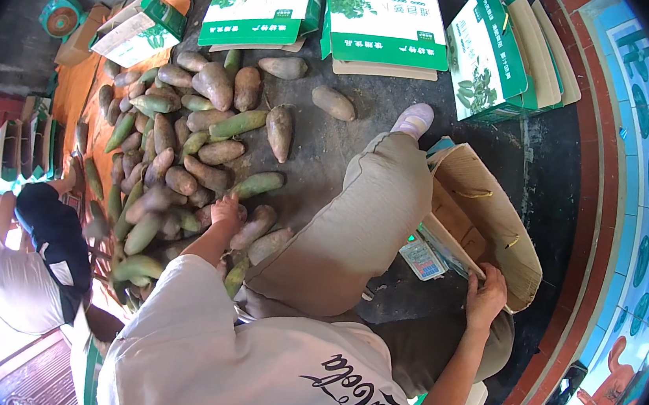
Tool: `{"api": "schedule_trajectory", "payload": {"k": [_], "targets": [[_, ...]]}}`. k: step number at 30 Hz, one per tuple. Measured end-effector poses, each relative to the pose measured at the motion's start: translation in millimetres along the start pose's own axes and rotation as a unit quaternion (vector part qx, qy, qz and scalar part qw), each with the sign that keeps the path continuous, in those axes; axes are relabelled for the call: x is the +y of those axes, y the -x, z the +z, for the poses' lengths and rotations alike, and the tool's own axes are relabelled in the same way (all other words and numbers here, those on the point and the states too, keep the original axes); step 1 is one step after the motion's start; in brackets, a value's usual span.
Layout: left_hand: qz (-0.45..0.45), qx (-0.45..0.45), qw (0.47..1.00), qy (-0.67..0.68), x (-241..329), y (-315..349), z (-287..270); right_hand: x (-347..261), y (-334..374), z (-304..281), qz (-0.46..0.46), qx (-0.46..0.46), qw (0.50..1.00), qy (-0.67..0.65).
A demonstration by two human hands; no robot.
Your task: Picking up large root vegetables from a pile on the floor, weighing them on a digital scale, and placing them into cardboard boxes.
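A large heap of green and brownish, soil-dusted radishes (164, 134) lies to my left. My left hand (225, 209) reaches into its near right side, its fingers curled over a radish that is mostly hidden under them. A long green radish (258, 184) lies just beyond that hand. On my right stands an open cardboard carton (493, 181) with yellow cord loops on its inner walls. My right hand (487, 292) is closed on the near rim of this carton, thumb and fingers pinching the cardboard. Brown cardboard shows inside it.
Beside the carton is a digital scale (423, 259) with a lit display. White-and-green cartons (387, 19) line the far side, with another carton (486, 61) at far right. Another person (33, 267) works at left. My bent leg (354, 221) lies between heap and carton.
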State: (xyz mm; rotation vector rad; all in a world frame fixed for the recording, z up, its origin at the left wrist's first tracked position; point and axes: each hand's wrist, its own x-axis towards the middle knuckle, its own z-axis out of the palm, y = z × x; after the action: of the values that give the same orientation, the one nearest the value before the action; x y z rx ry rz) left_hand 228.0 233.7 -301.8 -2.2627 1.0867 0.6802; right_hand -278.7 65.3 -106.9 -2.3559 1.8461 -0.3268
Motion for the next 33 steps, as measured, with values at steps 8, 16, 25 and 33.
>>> {"api": "schedule_trajectory", "payload": {"k": [8,16,25,33], "targets": [[0.035,0.002,0.999,0.004,-8.7,-0.4,-25.7,1.0,-1.9,2.2,-0.010,0.003,1.000,0.003],[-0.048,0.053,0.952,0.297,-36.2,-37.6,-68.8,3.2,-0.7,2.1,-0.005,-0.002,1.000,0.007],[-0.199,0.158,0.594,0.763,-28.2,-71.6,-56.2,5.6,1.3,2.7,0.011,-0.013,1.000,0.014],[-0.047,0.029,0.957,0.285,20.0,-28.0,60.2,2.8,-2.3,4.2,0.000,-0.007,1.000,0.012]]}}
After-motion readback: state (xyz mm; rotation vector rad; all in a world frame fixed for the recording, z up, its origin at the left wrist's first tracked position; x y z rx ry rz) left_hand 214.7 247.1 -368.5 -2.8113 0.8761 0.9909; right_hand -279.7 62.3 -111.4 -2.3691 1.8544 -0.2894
